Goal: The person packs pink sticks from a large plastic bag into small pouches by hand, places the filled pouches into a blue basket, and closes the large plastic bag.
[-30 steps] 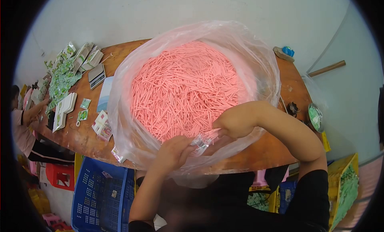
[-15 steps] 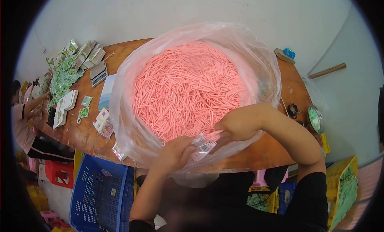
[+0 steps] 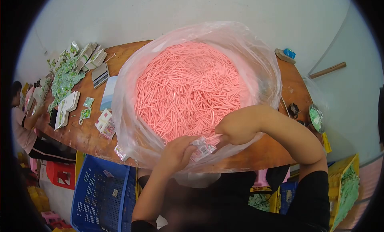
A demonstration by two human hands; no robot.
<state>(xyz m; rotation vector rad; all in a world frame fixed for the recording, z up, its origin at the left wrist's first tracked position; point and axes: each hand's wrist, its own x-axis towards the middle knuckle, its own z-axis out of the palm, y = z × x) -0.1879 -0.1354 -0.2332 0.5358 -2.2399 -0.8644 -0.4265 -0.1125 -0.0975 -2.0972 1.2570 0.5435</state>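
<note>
A large clear plastic bag (image 3: 264,64) stands wide open on the table, full of thin pink sticks (image 3: 188,88). Over its near edge, my left hand (image 3: 178,154) pinches a small printed clear packet (image 3: 203,149). My right hand (image 3: 240,126) is closed around a bunch of pink sticks (image 3: 214,139), whose ends are at the packet's mouth. Some sticks appear to be inside the packet, but its far side is hidden by my fingers.
Left on the wooden table (image 3: 88,136) are a scale (image 3: 100,75), white boxes (image 3: 67,108) and green packets (image 3: 64,82). A blue basket (image 3: 102,196) stands below the front edge. Another person (image 3: 26,128) works at far left. A yellow crate (image 3: 340,188) stands at right.
The bunch of sticks and the packet have come closer together, with the stick ends further into the packet's mouth. Both hands stay nearly in place. The other person's hand has moved.
</note>
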